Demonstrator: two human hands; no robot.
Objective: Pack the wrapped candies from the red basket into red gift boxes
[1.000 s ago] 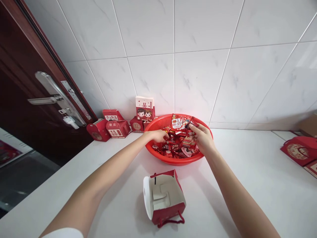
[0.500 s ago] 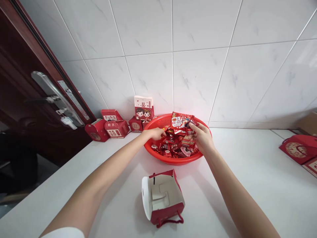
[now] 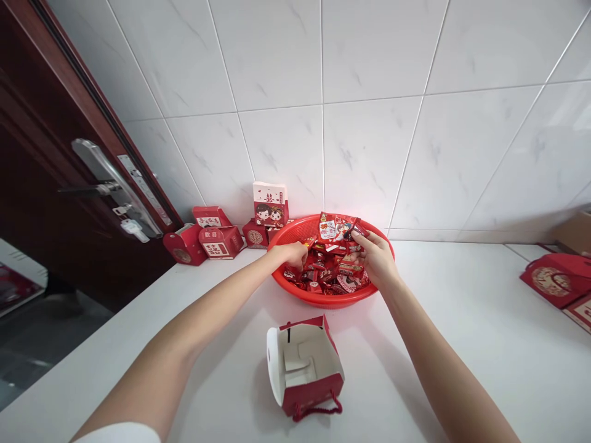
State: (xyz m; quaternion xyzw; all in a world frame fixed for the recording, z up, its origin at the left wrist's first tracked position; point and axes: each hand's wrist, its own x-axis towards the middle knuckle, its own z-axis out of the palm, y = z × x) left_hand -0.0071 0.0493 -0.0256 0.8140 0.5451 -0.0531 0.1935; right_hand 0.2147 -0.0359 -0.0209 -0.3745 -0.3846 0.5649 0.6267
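Note:
A red plastic basket (image 3: 323, 301) holds many small red-wrapped candies (image 3: 323, 271). My right hand (image 3: 377, 257) is over the basket's right side, thumb and fingers closed on a small dark red candy packet (image 3: 359, 230). Beside that packet, a larger red printed packet (image 3: 335, 227) leans upright at the back of the pile. On the left side of the basket, my left hand (image 3: 292, 253) reaches down among the candies with curled fingers; what the fingertips hold is hidden. In front of the basket stands an open red gift box (image 3: 307, 363), white inside, with a rope handle.
Several red gift boxes (image 3: 217, 242) stand by the wall on the left, and a pale-topped box (image 3: 270, 205) is stacked near the basket. At the right edge lie more red boxes (image 3: 551, 280) and a brown carton (image 3: 575, 231). A dark red door (image 3: 50, 135) borders the white table's left side.
My left hand has lowered slightly into the candies, its fingers now pointing down. My right hand stays nearly still with the packet. The view has shifted a little.

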